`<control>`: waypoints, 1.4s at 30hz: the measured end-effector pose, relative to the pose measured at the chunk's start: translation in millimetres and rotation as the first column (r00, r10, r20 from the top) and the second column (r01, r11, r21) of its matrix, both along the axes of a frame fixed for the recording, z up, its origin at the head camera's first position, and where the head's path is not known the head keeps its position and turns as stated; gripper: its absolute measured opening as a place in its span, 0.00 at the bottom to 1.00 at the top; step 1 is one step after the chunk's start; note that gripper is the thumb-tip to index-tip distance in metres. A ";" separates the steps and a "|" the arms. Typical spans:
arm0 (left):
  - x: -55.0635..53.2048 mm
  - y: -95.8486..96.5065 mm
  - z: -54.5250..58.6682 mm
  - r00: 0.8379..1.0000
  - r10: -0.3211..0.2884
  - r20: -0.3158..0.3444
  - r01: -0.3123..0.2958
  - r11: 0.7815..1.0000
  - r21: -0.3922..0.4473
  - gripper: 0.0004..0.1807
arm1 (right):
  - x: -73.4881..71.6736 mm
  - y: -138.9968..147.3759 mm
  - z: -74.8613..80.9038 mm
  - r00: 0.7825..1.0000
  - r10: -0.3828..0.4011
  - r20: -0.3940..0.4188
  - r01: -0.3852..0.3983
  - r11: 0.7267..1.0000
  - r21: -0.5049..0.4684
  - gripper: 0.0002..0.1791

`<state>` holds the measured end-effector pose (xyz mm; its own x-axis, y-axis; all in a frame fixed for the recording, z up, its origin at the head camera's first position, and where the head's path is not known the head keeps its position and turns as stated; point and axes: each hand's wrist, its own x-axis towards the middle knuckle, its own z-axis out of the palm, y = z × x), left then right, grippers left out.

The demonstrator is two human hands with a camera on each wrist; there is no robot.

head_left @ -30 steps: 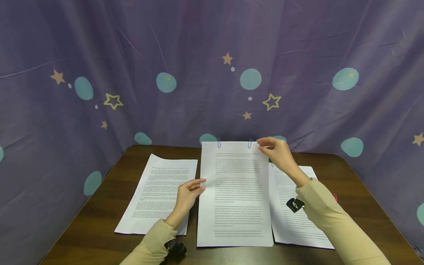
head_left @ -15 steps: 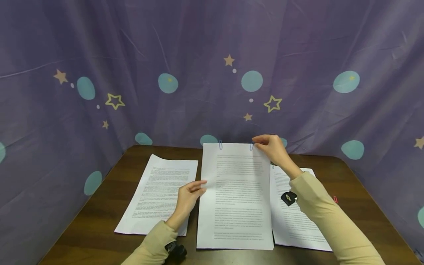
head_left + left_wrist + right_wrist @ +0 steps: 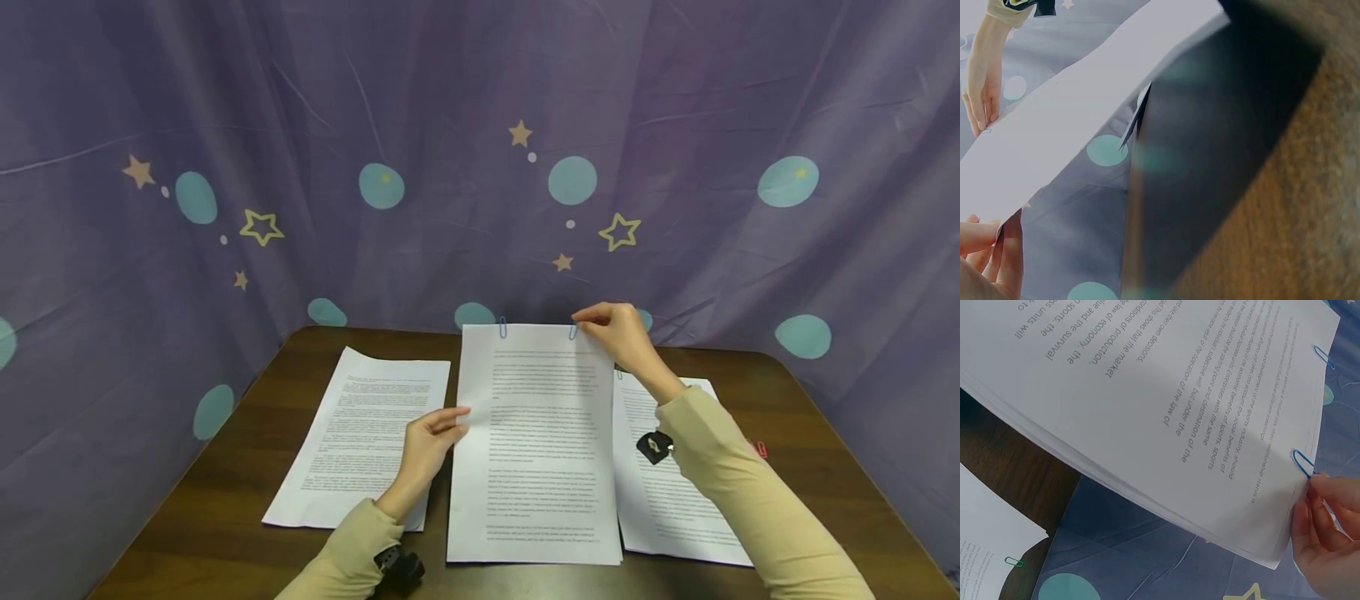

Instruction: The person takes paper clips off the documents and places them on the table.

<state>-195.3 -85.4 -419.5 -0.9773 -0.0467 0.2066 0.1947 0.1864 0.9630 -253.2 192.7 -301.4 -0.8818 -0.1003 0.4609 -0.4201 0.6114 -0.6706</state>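
A stack of printed sheets (image 3: 536, 467) is held upright above the table, facing me. My left hand (image 3: 424, 448) pinches its left edge between thumb and fingers, about halfway up. At the top edge sit two blue paper clips; the left paper clip (image 3: 1324, 357) stands free of any hand. The right paper clip (image 3: 1302, 461) has its outer end between the thumb and fingertips of my right hand (image 3: 624, 340). In the left wrist view the stack (image 3: 1066, 119) shows from behind, with both hands at its edges.
A second printed stack (image 3: 367, 433) lies on the left of the brown wooden table (image 3: 187, 508). On the right lies another stack (image 3: 660, 475), with a green paper clip (image 3: 1014, 562) on its top edge. A red paper clip (image 3: 762, 449) shows beside my right sleeve. Behind hangs a purple patterned curtain (image 3: 465, 100).
My right hand has moved left along the top edge, from the right corner to the right blue clip, and now pinches it. The left hand keeps its grip on the sheets.
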 end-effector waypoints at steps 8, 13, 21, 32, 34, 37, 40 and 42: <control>0.9 1.0 -0.2 1.000 0.009 -0.004 -0.009 1.000 -0.016 0.12 | 0.4 0.3 -3.0 1.000 -0.005 -0.014 0.004 0.999 -0.033 0.07; 1.0 1.3 -0.9 1.000 0.006 -0.008 -0.006 1.000 -0.017 0.12 | 0.9 2.8 -4.1 1.000 -0.009 -0.006 0.009 0.998 -0.070 0.08; 9.3 2.6 13.5 1.000 -0.024 0.003 0.024 1.000 0.018 0.12 | 3.0 9.7 -3.1 0.993 -0.034 0.116 0.055 0.982 -0.183 0.10; 18.5 3.9 26.9 1.000 -0.015 0.019 0.015 1.000 0.005 0.12 | 9.7 32.0 -4.4 0.985 0.009 0.170 0.044 0.951 -0.306 0.15; 17.8 3.3 25.9 1.000 -0.013 0.016 0.013 1.000 0.003 0.12 | 11.4 37.1 -5.8 0.985 0.013 0.170 0.040 0.951 -0.306 0.16; 16.7 2.0 24.2 1.000 -0.009 0.019 0.009 1.000 0.000 0.12 | 14.9 45.5 -8.3 0.983 0.018 0.181 0.039 0.951 -0.307 0.18; 16.4 1.2 23.6 1.000 -0.008 0.026 0.008 1.000 0.001 0.12 | 19.1 54.3 -11.0 0.980 0.017 0.197 0.046 0.948 -0.315 0.19; 16.6 0.9 24.3 1.000 -0.006 0.029 0.006 1.000 0.002 0.12 | 21.8 60.0 -12.8 0.978 0.016 0.206 0.052 0.947 -0.317 0.20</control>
<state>-178.7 -84.5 -395.2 -0.9831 -0.0416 0.1783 0.1679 0.1832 0.9686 -231.4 252.7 -314.3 -0.9602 0.0393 0.2766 -0.2451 0.3569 -0.9014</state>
